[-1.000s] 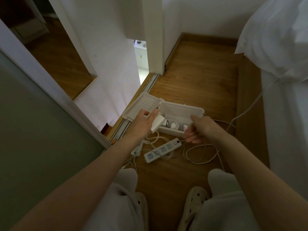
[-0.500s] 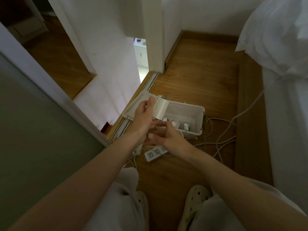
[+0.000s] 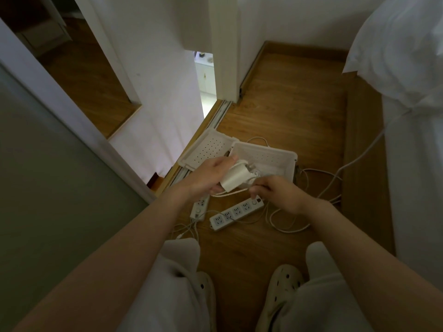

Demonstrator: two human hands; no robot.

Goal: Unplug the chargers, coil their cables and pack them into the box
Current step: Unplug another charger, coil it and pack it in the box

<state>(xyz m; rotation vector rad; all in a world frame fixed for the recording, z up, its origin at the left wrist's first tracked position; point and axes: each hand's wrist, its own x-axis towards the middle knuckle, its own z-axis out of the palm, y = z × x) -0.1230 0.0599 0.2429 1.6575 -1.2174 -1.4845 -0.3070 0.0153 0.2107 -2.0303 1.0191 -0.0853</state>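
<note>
Charger [image 3: 236,179], white and block-shaped, is gripped in the left hand [image 3: 208,177], fingers curled round it, just in front of the open white box [image 3: 263,155]. The right hand [image 3: 279,192] pinches the charger's cable [image 3: 231,192], which spans the gap between both hands. The box stands on the wooden floor [image 3: 287,111] with its perforated lid [image 3: 208,149] folded out to the left. Two power strips [image 3: 236,213] lie on the floor below the hands among loose cords [image 3: 287,227].

The left hand [image 3: 206,174] hides one end of a power strip [image 3: 199,209] (box [image 3: 266,155] contents too dim).
</note>
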